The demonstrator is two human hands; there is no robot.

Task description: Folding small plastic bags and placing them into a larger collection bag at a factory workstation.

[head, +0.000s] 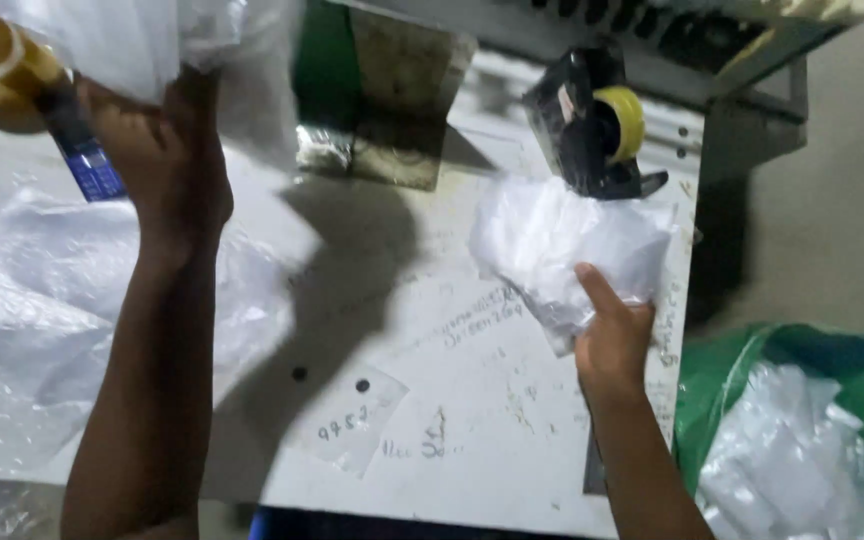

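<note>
Seen from the head camera, a person's right hand (612, 340) grips a crumpled bundle of white plastic bags (562, 250), thumb raised against the near side and fingers curled shut around the lower edge. The bundle rests on a scuffed white worktable (472, 420), just ahead of the hand. Directly beyond the bundle, touching or nearly touching its far edge, stands a black tape dispenser (582, 130) carrying a roll of yellow tape (624, 120).

Meanwhile the left hand (172, 150) is lifted well away from the right, closed on a sheet of clear plastic film (142, 40) that hangs down over its fingers; how the fingertips pinch the sheet cannot be made out. Just to the outside of that hand sits a brownish tape roll with a blue handle (77, 150), blurred and partly out of frame. Below the left forearm, loose clear plastic sheeting (22, 320) spreads over the table's edge. To the outside of the right forearm, a green sack (852, 370) holds more white plastic bags (792, 450).
</note>
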